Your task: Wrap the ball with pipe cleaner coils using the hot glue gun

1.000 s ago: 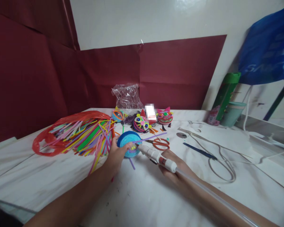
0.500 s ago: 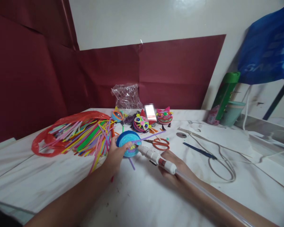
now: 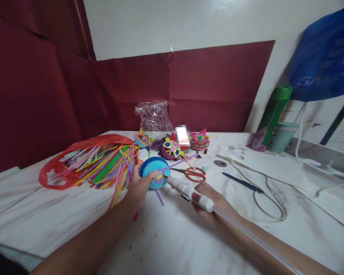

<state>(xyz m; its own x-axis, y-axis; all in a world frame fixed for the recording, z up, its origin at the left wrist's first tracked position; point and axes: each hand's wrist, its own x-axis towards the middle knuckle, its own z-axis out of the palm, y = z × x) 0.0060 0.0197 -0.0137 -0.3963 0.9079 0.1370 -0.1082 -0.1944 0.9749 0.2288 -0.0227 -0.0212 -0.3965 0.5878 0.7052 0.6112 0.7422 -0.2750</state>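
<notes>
My left hand is closed around the left edge of a round blue coil of pipe cleaners, its thumb on the front face near a small yellow patch. A purple pipe cleaner sticks out from the coil to the right. In my right hand is a white hot glue gun with a clear glue stick running out of its back. Its nozzle points left, close to the coil's face; whether they touch I cannot tell. Orange-handled scissors lie just behind the gun.
A red plastic bag of colourful pipe cleaners lies left. Decorated faces and clear plastic wrap stand behind the coil. To the right are a dark blue tool, a looped cord, a green cup and a green can.
The blue coil in my left hand has shifted slightly up and left, and the tip of the purple pipe cleaner has risen. The glue gun stays almost in place.
</notes>
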